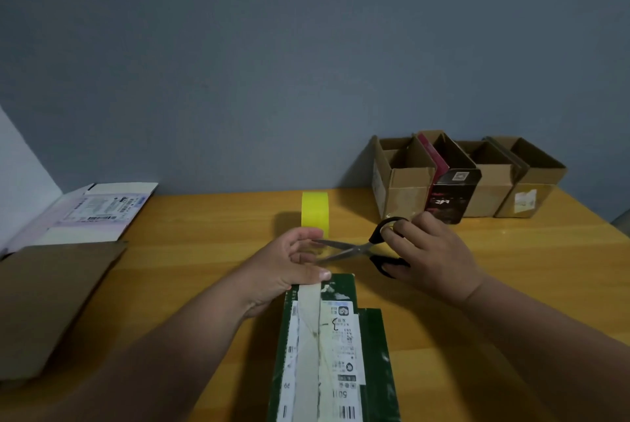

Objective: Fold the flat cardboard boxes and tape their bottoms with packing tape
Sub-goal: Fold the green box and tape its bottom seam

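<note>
Nearest the camera, a dark green box is seen lying on the wooden table, its upper face bearing torn white shipping labels with barcodes; the digits "501" and "66" are read upside down, the remaining print being too small to make out. A strip of pale tape is laid lengthwise along the box's middle seam and runs to the far edge. At that edge the tape is pinched by the left hand, fingers curled about it, with the yellow tape roll standing on edge just beyond. Black-handled scissors are gripped by the right hand, thumb and fingers through the loops, blades parted and pointed at the tape by the left fingers. To the left, a flat brown cardboard sheet and a flat white box with a printed label are noted. At the far right, a row of erected boxes is noted against the wall, three brown and one black with a QR code.
</note>
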